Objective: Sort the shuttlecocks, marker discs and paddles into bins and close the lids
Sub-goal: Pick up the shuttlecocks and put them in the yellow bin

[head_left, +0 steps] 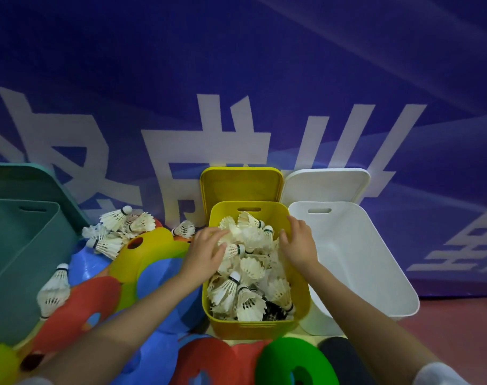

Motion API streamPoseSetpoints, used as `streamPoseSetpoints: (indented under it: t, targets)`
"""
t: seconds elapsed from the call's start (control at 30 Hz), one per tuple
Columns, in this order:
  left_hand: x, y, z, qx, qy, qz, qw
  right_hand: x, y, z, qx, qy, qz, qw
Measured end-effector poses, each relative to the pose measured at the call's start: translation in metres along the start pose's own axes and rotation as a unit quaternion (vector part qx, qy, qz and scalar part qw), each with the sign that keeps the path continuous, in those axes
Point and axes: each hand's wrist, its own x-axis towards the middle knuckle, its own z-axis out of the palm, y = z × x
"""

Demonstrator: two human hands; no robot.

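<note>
Both hands are over the yellow plastic bin (299, 295), which is heaped with white feathered shuttlecocks (250, 273). The left hand (206, 251) lies with relaxed, spread fingers on the pile at the bin's left rim, pressing or releasing feathers rather than gripping any that I can make out. The right hand (299, 243) has its fingers loosely bent over the far right rim, touching the heap, with nothing clearly pinched.

More loose shuttlecocks (117, 232) lie on the floor to the left, among the soft coloured marker discs (92, 307) (red, blue, yellow, green), between the empty teal plastic bin (20, 245) and the yellow one. The white plastic bin (361, 259) stands tilted just beside the yellow bin; each lid leans against the wall behind.

The risk, as I judge it, is overfilling: the heap rises to the rim, so added shuttlecocks may spill, and forcing the yellow lid (241, 184) down could crush feathers.
</note>
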Motion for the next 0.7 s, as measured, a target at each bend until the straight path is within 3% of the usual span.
streamPoseSetpoints:
  t: [0.17,0.3,0.47,0.6,0.7]
  targets:
    - [-0.022,-0.032,-0.038,-0.058,0.054,-0.055,0.995,-0.013,-0.057,0.014,0.045,0.027,-0.078,0.996]
    - [-0.048,-0.071,-0.073,-0.045,0.054,-0.093,0.993,-0.020,-0.120,0.046,0.136,-0.025,-0.071,0.988]
    - [-0.077,-0.132,-0.120,-0.023,0.041,-0.184,0.982,-0.020,-0.183,0.099,0.125,-0.099,-0.097,0.982]
    - [-0.089,-0.183,-0.153,0.001,0.049,-0.253,0.966,-0.011,-0.213,0.142,0.111,-0.145,-0.058,0.981]
    - [-0.088,-0.211,-0.167,-0.041,0.068,-0.295,0.952,-0.002,-0.216,0.169,0.102,-0.140,0.006,0.985]
